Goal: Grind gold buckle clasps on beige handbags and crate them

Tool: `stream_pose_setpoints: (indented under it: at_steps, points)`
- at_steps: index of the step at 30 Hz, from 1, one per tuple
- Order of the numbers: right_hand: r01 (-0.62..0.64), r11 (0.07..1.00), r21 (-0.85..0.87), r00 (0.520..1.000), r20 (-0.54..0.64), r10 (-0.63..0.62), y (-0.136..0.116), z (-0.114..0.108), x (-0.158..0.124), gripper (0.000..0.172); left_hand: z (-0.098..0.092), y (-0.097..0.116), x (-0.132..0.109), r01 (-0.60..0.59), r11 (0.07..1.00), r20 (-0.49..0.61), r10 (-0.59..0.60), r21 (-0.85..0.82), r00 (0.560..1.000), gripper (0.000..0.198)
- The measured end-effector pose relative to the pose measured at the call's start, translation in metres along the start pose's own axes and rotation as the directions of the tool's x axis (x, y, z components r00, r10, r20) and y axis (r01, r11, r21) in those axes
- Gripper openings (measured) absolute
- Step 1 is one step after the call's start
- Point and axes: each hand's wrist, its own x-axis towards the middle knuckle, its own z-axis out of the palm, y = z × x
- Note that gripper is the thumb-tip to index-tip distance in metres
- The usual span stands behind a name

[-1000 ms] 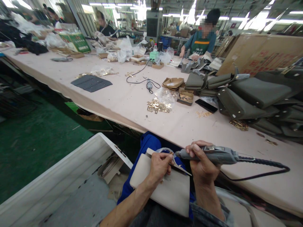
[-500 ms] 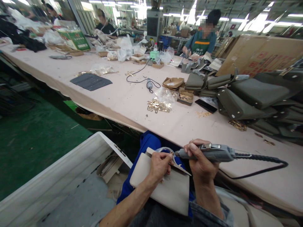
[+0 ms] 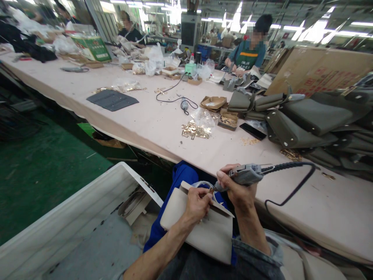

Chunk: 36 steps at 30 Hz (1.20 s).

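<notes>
A cream handbag (image 3: 201,229) lies across my lap, over blue cloth (image 3: 184,174). My left hand (image 3: 198,204) pinches a small gold metal fitting (image 3: 210,191) at the bag's upper edge. In my right hand (image 3: 240,190) is a grey electric screwdriver (image 3: 246,174), its fingers wrapped round the body. The screwdriver's nose points down to the left and meets the fitting, or nearly so; the exact contact is too small to tell. From its back end a black cord (image 3: 291,165) loops off to the right.
A white bin (image 3: 122,171) with cream pieces inside stands at my left. On the table (image 3: 151,128) lie gold fittings (image 3: 195,130), small cardboard boxes (image 3: 229,120), a black phone (image 3: 253,131) and dark green bags (image 3: 309,124). A co-worker (image 3: 250,50) works across the table.
My right hand has brought the screwdriver left and tilted it more steeply, with its nose now at the fitting. The cord has swung along. My left hand and the handbag have barely moved.
</notes>
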Motion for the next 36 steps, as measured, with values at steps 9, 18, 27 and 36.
stream_pose_setpoints:
  at_steps: [9,18,27,36]
  points:
    - [-0.014,1.000,0.011,0.984,0.177,0.012,-0.002,-0.005,0.004,0.021,-0.001,-0.003,-0.001,-0.044,0.998,0.046,0.042,0.046,0.998,0.035]
    - [0.110,0.994,-0.028,0.893,0.442,-0.087,-0.007,-0.014,0.000,0.013,-0.002,-0.008,-0.001,-0.071,0.993,0.044,0.067,0.091,0.997,0.037]
    - [0.055,0.988,0.141,0.968,0.234,-0.087,-0.008,-0.018,0.005,0.015,0.005,-0.014,0.002,-0.073,0.991,0.007,0.073,0.116,0.997,0.039]
    - [0.173,0.874,0.454,0.981,-0.157,-0.113,-0.035,-0.067,0.012,0.011,0.011,-0.015,0.013,-0.019,0.993,0.025,0.022,-0.113,0.999,0.047]
